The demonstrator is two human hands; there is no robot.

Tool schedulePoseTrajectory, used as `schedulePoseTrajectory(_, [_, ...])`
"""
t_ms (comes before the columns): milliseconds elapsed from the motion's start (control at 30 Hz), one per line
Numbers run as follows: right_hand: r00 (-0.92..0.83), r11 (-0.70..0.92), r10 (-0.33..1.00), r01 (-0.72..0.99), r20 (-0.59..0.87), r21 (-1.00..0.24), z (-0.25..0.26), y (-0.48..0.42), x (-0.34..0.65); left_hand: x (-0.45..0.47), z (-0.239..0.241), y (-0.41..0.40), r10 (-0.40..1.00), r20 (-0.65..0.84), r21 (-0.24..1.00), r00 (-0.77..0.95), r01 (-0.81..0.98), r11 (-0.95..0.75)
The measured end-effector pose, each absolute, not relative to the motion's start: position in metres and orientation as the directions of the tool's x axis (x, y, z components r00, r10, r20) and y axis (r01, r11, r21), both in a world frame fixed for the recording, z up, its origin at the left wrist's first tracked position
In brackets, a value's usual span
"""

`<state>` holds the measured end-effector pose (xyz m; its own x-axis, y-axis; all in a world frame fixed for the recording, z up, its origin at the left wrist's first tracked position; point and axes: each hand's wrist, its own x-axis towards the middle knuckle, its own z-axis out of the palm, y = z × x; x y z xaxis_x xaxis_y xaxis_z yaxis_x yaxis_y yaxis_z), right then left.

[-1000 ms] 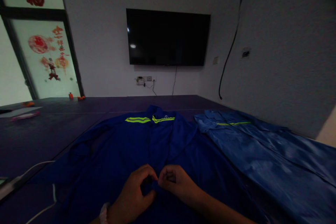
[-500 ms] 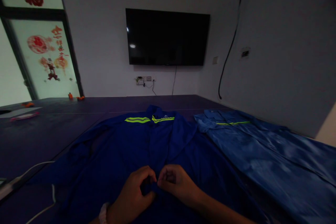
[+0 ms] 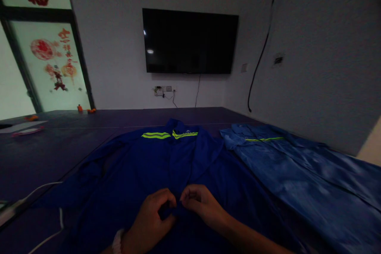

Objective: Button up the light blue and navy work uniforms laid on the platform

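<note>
Close Work Over a Blue Jacket (image 3: 151, 162)

The left hand (image 3: 150, 220) curves thumb and fingers apart over the front of the jacket; just beside it, the right hand (image 3: 205, 206) holds its fingertips close together. Dim light hides whether either pinches cloth. The jacket lies spread beneath and beyond both hands, its yellow-green stripes (image 3: 156, 135) ahead of them, a paler blue garment (image 3: 285, 174) to their right.

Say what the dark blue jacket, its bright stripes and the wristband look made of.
Jacket: woven cloth, likely cotton or a polyester blend, mostly matte; it drapes in soft folds, weave too dim to see.
Stripes: probably reflective tape; vivid yellow-green with a greyer line along the middle.
Wristband: perhaps soft fabric; pale, bumpy outline, but too blurred to be sure.
</note>
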<state>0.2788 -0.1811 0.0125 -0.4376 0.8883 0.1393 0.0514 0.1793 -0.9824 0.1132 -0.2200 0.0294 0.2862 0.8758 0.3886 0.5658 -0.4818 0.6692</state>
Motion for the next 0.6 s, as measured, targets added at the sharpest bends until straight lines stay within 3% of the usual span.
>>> schedulePoseTrajectory(267, [-0.532,0.056,0.843,-0.049,0.073,-0.997,0.0016,-0.1713,0.2802,0.1127,0.0243,-0.2181,0.880,0.388,0.655,0.274,0.590,-0.472])
schedulePoseTrajectory(600, [-0.588,-0.192,0.806,-0.148,-0.070,-0.970,0.0093,-0.1761,0.2806,0.1112,0.0227,-0.2214,0.796,0.520,0.567,0.310,0.571,-0.594])
